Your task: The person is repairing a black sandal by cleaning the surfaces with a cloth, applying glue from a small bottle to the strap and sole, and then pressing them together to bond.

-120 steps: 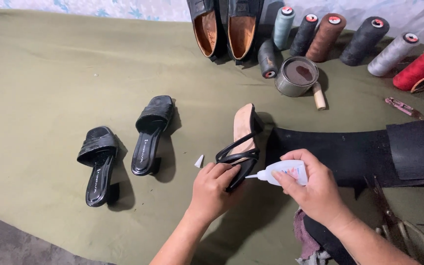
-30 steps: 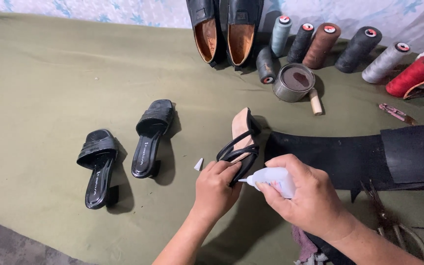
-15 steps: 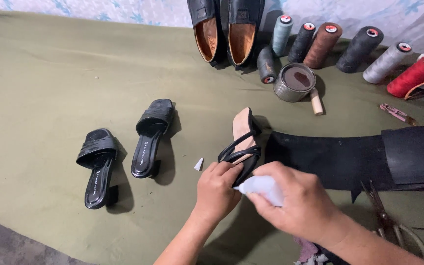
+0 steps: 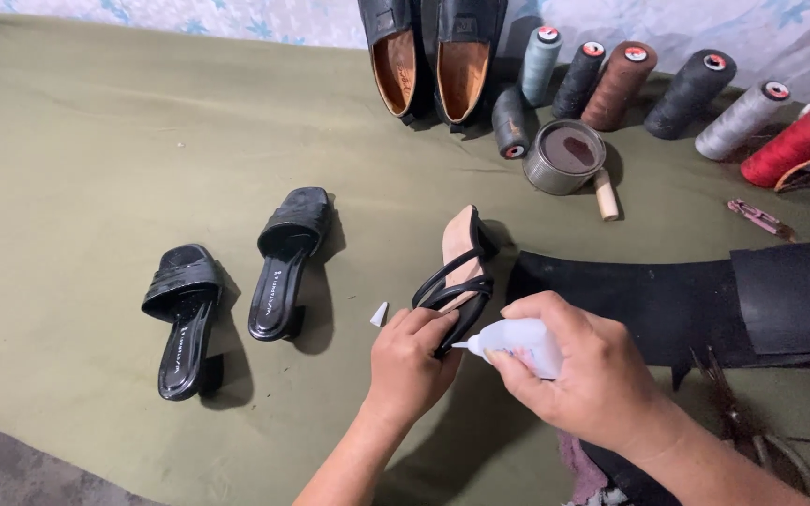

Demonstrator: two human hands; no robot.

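My right hand (image 4: 585, 375) grips a small white glue bottle (image 4: 520, 339), nozzle at the strappy sandal (image 4: 457, 272) (beige insole) pinched in my left hand (image 4: 410, 361). Leftward stand two black mules (image 4: 232, 281); farther off, thread spools (image 4: 667, 89).

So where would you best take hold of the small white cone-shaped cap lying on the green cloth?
Pinch the small white cone-shaped cap from above, at its wider base. It narrows to a point at the top, so fingers would slip there, and it lies free on the green cloth, beside the left hand.
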